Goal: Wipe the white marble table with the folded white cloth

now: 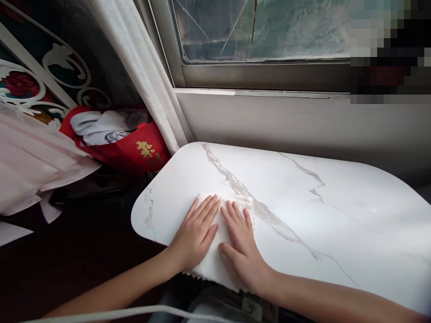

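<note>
A white cloth [229, 269] lies on a white table with grey marble veins [336, 215], its lower edge hanging over the near side. My left hand [197, 231] rests flat on the cloth's left part, fingers stretched out and pointing away. Beside it, my right hand [240, 246] lies flat on the right part of the cloth, fingers spread a little. The two hands are close together but apart. Neither hand grips the cloth; both press on it from above with the palms down.
Behind the table are a wall and a window [262, 31]. A pale curtain [134, 67] hangs at its left. Left of the table stands a red bag [124, 152] with light cloth inside, near pink fabric [37, 157]. A white cable [144, 309] crosses the bottom.
</note>
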Available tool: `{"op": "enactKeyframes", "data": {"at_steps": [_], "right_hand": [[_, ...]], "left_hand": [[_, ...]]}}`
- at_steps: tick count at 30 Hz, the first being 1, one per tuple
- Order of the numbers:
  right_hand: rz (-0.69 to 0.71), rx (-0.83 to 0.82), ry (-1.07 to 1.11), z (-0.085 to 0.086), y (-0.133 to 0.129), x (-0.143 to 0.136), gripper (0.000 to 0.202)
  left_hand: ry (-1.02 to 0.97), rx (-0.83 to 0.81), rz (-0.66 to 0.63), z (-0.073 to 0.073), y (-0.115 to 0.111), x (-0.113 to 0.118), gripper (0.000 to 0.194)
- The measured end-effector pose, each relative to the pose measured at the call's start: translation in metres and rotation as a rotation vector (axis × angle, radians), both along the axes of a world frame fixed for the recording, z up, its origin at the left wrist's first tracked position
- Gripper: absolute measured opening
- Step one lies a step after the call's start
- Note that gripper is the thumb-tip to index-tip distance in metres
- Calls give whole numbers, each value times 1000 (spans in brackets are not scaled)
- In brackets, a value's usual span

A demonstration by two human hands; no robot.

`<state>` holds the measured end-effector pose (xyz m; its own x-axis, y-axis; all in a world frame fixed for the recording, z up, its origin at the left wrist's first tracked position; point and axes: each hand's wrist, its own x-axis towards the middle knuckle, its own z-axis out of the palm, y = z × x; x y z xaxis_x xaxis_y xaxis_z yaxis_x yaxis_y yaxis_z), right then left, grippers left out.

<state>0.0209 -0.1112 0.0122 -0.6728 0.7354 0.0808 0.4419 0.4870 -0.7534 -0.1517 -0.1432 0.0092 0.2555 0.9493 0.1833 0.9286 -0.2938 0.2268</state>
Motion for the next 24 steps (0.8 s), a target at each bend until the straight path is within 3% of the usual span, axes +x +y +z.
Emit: {"op": "enactKeyframes", "data": {"at_steps": [3,6,11,17,20,24], "right_hand": [[88,-53,-41,6,16,-11,69],[85,-10,-130,7,49,-34,65],[-127,203,-256,-1,124,-85,61],[-253,382,-339,-9,205,-124,57],[-322,404,-340,-10,223,-133,57],[-374,417,-353,-11,230,-141,57]], "left_hand": [[-4,-15,26,-1,9,-14,52],[4,-9,57,-2,40,-33,52],[40,12,101,-7,126,-66,50],[28,4,149,-10,223,-93,49],[22,-13,107,-7,248,-100,49],[27,-29,80,-3,258,-105,48]]}}
